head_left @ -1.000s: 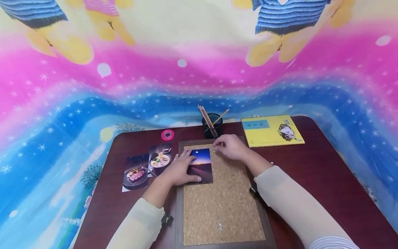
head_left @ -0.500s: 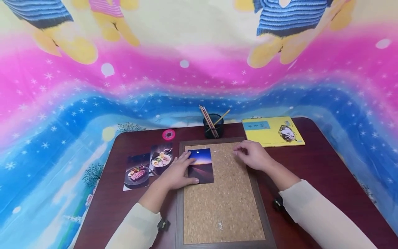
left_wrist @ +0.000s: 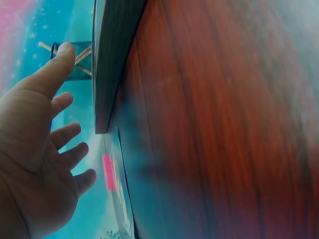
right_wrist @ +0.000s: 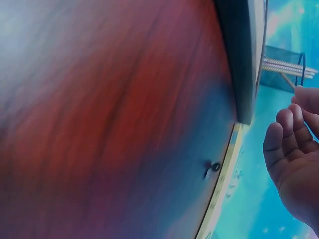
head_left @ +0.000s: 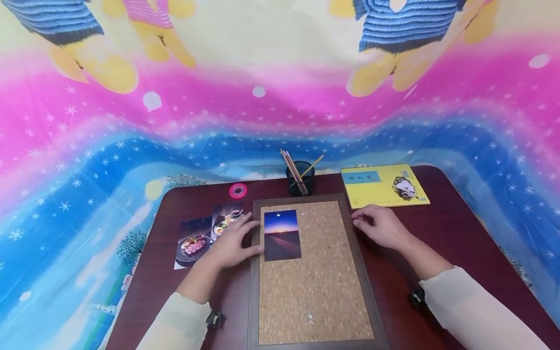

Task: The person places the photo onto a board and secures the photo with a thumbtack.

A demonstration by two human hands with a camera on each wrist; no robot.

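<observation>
A sunset photo [head_left: 282, 236] lies on the upper left of a framed cork board [head_left: 315, 287], with a small pale pin head near its top edge. Beside the frame's left edge is my left hand [head_left: 232, 243], fingers spread and thumb by the frame; its palm [left_wrist: 40, 149] shows nothing held. My right hand [head_left: 380, 226] hovers just off the right edge of the frame. Its fingers are loosely bent, thumb and forefinger close together, and nothing shows between them in the right wrist view, where the hand [right_wrist: 294, 159] is partly cut off.
Two food photos, one of sliced meat [head_left: 192, 248] and one of a noodle bowl [head_left: 224, 218], lie left of the board. Behind stand a pink tape roll [head_left: 238, 191], a pencil cup [head_left: 301, 182] and a yellow book [head_left: 385, 187]. A small dark object [right_wrist: 214, 167] lies right of the board.
My right hand has moved right, from over the cork to beyond the frame. My left hand has lifted off the sunset photo and shifted left. The photo stays in place.
</observation>
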